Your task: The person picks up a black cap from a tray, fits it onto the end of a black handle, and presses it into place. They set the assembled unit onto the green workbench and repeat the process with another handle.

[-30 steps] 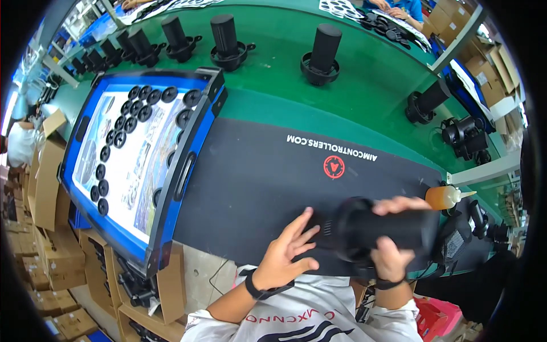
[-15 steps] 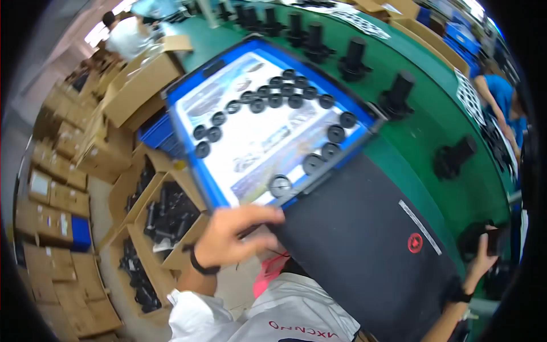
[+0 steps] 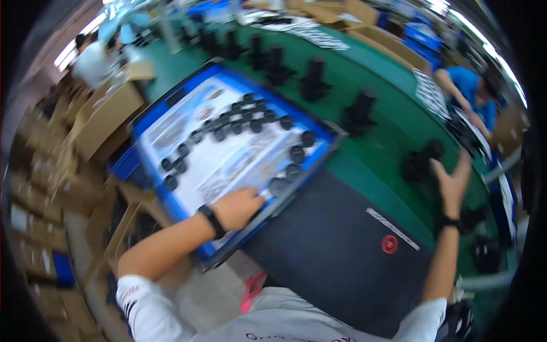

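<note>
My left hand (image 3: 240,209) reaches down into a blue tray (image 3: 149,124) at its near edge, fingers curled; any part they hold is hidden under them. Just beyond its fingertips lies a round black cap-like part (image 3: 278,186), and more such parts (image 3: 255,125) are scattered over the tray's printed white sheet (image 3: 213,165). On the right, my right hand (image 3: 454,181) is raised with thumb and fingers spread, holding nothing. Close to its thumb, a black cylindrical part with a wider base (image 3: 419,164) lies on the green bench (image 3: 393,165).
A dark mat (image 3: 336,251) with a red round mark lies in front of me. Several black cylindrical parts (image 3: 314,80) line the bench. Cardboard boxes (image 3: 105,122) stand at left. Across the bench, a person in blue (image 3: 473,94) handles dark parts; another person (image 3: 94,62) is at far left.
My left hand has moved from outside the tray's near edge into it. My right hand has come off a dark part at the far right, moved up and leftward, and spread its fingers.
</note>
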Motion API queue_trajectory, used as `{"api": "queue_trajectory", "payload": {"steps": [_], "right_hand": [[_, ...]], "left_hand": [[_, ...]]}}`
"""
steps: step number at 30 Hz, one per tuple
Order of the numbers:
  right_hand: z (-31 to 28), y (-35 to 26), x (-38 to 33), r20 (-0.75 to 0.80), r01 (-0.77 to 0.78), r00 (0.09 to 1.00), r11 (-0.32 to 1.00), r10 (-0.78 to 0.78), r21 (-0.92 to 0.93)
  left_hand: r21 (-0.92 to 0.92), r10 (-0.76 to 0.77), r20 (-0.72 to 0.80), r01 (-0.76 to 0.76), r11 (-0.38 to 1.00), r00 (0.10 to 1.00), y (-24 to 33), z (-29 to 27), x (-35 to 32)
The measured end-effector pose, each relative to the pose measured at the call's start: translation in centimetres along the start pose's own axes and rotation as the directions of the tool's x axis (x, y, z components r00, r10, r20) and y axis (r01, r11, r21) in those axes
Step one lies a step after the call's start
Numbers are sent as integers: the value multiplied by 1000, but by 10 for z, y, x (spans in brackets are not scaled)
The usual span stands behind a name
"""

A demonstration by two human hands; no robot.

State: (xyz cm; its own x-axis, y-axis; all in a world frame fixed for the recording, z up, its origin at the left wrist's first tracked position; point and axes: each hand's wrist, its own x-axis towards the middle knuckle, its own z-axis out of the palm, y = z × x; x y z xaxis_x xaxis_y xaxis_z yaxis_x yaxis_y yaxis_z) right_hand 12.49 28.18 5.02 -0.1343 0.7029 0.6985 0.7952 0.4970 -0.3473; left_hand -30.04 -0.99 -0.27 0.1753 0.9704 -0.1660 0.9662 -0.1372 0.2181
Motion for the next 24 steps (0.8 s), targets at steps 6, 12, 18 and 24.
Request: {"api": "queue_trajectory", "payload": {"steps": [6,12,18,24], "right_hand": [[68,7,-11,241,-431,900,818,362,381],[33,10,-28,139,-396,879,534,457,747],[-111,-73,-64,271,-381,912,392,307,838],[-165,-105,-157,210,-185,895,-101,394,978]], "left_hand": [[-129,-3,-183,-21,991,983,4,-24,-22],[-643,-285,-609,-251,724,740,71,-63,-98],[-857,-152,-479,-423,296,865,183,-2,-49],[-790,35,-450,-417,449,892,251,40,18]]}}
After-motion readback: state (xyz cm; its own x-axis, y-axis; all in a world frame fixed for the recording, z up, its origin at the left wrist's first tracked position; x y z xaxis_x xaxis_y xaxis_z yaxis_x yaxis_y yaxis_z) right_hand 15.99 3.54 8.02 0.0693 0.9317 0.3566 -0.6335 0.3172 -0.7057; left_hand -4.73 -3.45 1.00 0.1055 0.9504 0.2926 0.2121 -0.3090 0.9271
